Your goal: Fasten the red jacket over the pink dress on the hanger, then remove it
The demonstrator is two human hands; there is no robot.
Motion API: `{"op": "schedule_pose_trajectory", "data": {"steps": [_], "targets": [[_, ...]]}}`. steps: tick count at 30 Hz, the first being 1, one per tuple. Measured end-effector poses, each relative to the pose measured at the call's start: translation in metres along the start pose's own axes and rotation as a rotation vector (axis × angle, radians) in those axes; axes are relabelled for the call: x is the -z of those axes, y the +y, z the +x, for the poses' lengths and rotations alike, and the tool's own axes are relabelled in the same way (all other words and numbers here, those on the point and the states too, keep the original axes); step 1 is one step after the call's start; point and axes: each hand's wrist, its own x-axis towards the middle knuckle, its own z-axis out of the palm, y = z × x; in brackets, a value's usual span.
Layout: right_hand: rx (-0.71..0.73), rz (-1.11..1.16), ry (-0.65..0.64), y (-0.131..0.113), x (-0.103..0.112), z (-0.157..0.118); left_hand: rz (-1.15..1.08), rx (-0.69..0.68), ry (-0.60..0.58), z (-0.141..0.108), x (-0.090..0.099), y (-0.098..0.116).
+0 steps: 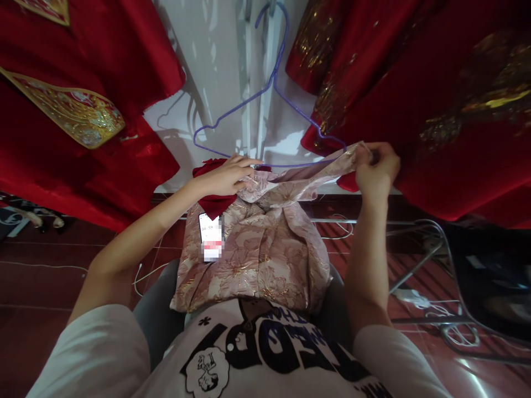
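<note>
A pink garment with a gold floral pattern [265,254] lies over my lap. My right hand [377,168] pinches one end of its narrow upper part and holds it out to the right, against the end of a purple hanger [244,102]. My left hand [236,176] is on the cloth at the hanger's lower bar, fingers partly spread; the thumb side touches the fabric, and whether it grips is unclear. Beneath that hand sits a dark red cloth [215,204]. A lit phone [211,237] rests on the garment at the left.
Red garments with gold decoration hang at the left [136,50] and right [415,110]. A pale wall with vertical rails [253,83] stands ahead. At the right are a black chair [489,265] and white cables [456,331] on the floor.
</note>
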Motion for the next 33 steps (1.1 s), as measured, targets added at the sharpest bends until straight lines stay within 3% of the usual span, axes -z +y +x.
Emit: {"op": "schedule_pose_trajectory", "data": {"steps": [6, 10, 12, 14, 19, 24, 28, 33], "targets": [[0.276, 0.013, -0.009, -0.03, -0.013, -0.002, -0.113, -0.033, 0.011, 0.0, 0.003, 0.004], [0.286, 0.001, -0.137, -0.051, -0.028, -0.002, -0.174, -0.021, 0.051, 0.003, 0.0, 0.007], [0.268, -0.014, -0.196, -0.053, -0.034, 0.0, -0.232, 0.028, 0.125, 0.003, -0.002, 0.007], [0.275, -0.006, -0.215, -0.052, -0.037, 0.002, -0.278, 0.149, 0.276, 0.001, -0.003, 0.004], [0.294, 0.034, -0.211, -0.048, -0.036, 0.002, -0.115, 0.664, 0.743, -0.018, -0.005, -0.027], [0.256, 0.017, -0.178, -0.053, -0.031, 0.003, -0.138, 0.942, 0.92, -0.05, -0.014, -0.068], [0.269, 0.034, -0.174, -0.054, -0.03, 0.003, -0.263, 0.948, 0.991, -0.064, -0.027, -0.089], [0.312, 0.156, -0.146, -0.048, -0.034, 0.006, -0.427, 0.814, 1.139, -0.064, -0.039, -0.105]]}}
